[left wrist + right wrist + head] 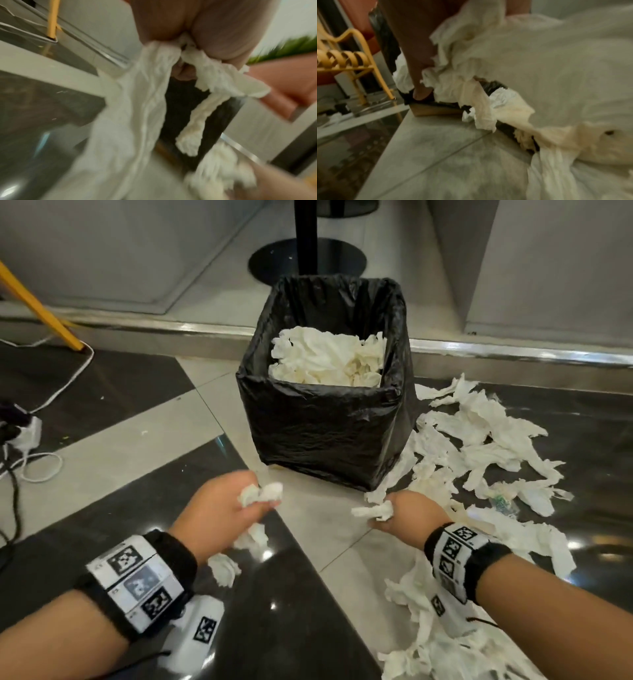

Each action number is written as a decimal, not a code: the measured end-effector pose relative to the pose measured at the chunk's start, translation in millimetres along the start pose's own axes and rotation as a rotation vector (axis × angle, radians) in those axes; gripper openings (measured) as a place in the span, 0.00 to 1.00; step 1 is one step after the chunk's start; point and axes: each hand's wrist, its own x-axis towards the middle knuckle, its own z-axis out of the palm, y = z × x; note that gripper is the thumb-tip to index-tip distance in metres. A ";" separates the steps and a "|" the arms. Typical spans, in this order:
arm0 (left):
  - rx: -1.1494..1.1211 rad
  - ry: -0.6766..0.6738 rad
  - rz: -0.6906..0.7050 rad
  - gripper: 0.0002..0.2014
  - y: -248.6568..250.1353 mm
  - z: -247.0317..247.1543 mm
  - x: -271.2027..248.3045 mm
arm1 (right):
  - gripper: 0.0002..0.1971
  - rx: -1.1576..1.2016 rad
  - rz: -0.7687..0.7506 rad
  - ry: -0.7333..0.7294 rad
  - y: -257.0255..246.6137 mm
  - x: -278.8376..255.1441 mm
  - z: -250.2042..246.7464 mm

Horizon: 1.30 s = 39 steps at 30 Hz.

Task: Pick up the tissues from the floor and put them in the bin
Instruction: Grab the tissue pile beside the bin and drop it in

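Left hand: fingers curled, pinching a tissue wad.
Right hand: fingers closed round a crumpled tissue.
Handling: judged light, soft, tear-prone; bunch at the middle.
Floor tissues: right of the right fingers.
Bin: beyond both fingers, part-filled.

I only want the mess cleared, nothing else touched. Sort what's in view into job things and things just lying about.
Part of the job:
bin lined with a black bag
tissues on the floor
tissue wad in the left hand
tissue wad in the right hand

Just lying about:
white cable
yellow leg
black pole base
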 end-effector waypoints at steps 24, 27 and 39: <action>0.104 0.052 0.187 0.23 87.8 -94.0 150.8 | 0.16 0.281 -0.206 0.527 -40.3 -75.4 -156.2; 0.043 0.106 0.264 0.17 56.0 -94.7 115.0 | 0.14 0.281 -0.388 0.846 -73.6 -68.2 -201.9; -0.005 -0.105 0.099 0.13 -48.4 -71.6 31.3 | 0.37 0.006 -0.048 0.621 -140.7 63.9 -229.0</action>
